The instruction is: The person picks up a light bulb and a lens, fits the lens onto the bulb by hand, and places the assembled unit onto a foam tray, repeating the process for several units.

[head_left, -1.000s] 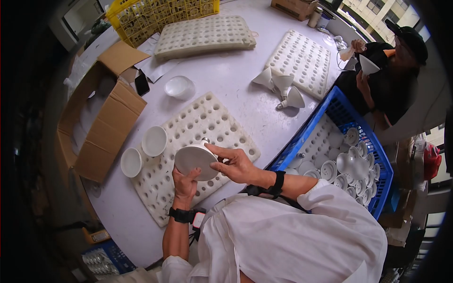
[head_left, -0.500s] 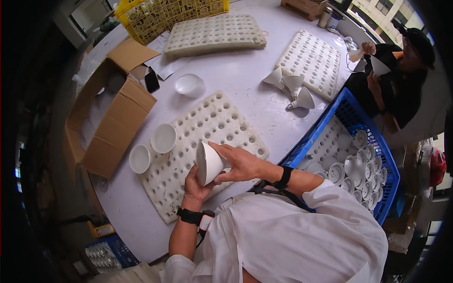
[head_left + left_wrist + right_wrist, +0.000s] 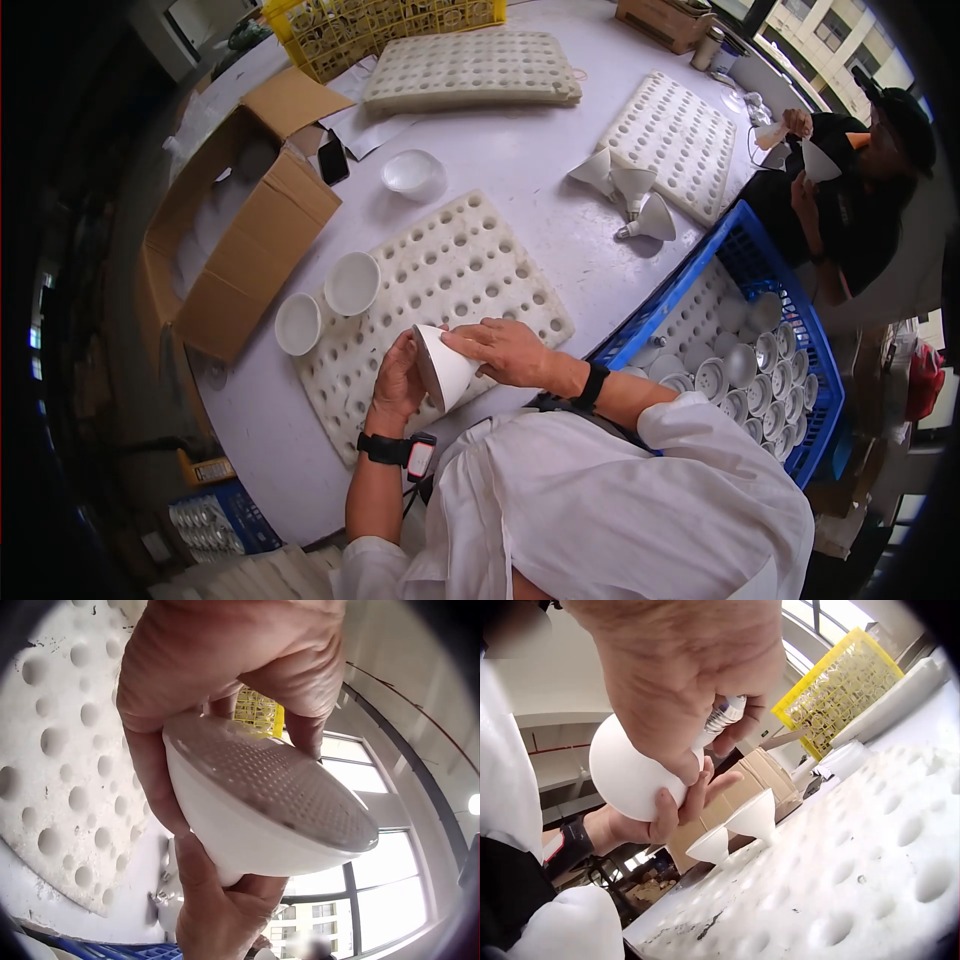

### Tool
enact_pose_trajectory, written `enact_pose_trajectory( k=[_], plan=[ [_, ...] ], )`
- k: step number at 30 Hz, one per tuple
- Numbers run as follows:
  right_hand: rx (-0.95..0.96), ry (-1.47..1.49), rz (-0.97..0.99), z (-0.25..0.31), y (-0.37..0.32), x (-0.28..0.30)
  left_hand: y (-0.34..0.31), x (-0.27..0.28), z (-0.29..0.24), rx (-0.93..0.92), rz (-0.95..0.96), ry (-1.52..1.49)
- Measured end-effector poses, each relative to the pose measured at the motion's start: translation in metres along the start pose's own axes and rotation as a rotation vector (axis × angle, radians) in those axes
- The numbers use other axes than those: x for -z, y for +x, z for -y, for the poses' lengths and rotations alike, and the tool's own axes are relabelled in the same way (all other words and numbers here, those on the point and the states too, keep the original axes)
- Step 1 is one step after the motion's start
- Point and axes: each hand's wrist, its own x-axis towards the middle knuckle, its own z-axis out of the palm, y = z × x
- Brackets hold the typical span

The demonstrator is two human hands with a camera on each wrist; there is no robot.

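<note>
A white cone-shaped reflector bulb (image 3: 450, 372) is held on its side above the foam board (image 3: 455, 245), its wide face turned left. My left hand (image 3: 398, 382) grips it at the wide rim; in the left wrist view the dimpled lens (image 3: 281, 780) lies under the palm. My right hand (image 3: 508, 350) holds the narrow neck end, and in the right wrist view the metal screw base (image 3: 726, 714) shows among its fingers. Two more white bulbs (image 3: 352, 283) (image 3: 754, 817) stand face up at the board's left edge.
A cardboard box (image 3: 262, 260) stands left, with a phone (image 3: 333, 160) beside it. A clear-white bowl-like piece (image 3: 412, 174) lies behind the board. Three bulbs (image 3: 655, 217) lie near another foam board (image 3: 672, 140). A blue crate (image 3: 815, 420) of bulbs is at right; another person (image 3: 850, 200) sits beyond.
The bulb has turned from face up toward the head camera to lying on its side, face left. Both hands stay on it, the right hand shifting around the neck. The head view has shifted slightly.
</note>
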Motion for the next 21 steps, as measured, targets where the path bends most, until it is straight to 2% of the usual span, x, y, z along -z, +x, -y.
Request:
enact_pose_trajectory(
  k=[5,7,9,10,12,13,15,16,18,21],
  plan=[
    [-0.001,0.016,-0.002,0.000,-0.001,0.002,-0.001,-0.007,-0.005,-0.042,0.040,0.019],
    [-0.020,0.070,-0.009,0.003,-0.004,-0.002,0.001,0.001,-0.002,-0.022,-0.017,0.086],
    [-0.123,0.227,-0.038,0.000,-0.009,-0.014,0.002,0.000,0.000,-0.036,-0.073,0.163],
    [-0.117,0.228,-0.035,-0.002,-0.010,-0.018,0.002,-0.002,0.001,-0.043,-0.131,0.241],
    [-0.283,0.392,-0.025,-0.006,-0.014,-0.026,0.001,0.000,0.006,-0.059,-0.129,0.285],
    [-0.329,0.449,0.013,-0.009,-0.015,-0.026,0.001,-0.002,0.007,-0.040,-0.055,0.169],
    [-0.274,0.502,-0.022,-0.018,-0.016,-0.027,-0.002,0.003,0.010,0.030,0.063,-0.016],
    [-0.224,0.551,-0.061,-0.022,-0.015,-0.027,-0.002,0.004,0.013,0.028,0.060,-0.016],
    [-0.214,0.525,-0.011,-0.027,-0.015,-0.028,0.001,0.004,0.018,0.058,0.115,-0.051],
    [-0.206,0.419,-0.094,-0.028,-0.007,-0.021,0.015,0.003,0.019,-0.005,0.066,-0.038]
  ],
)
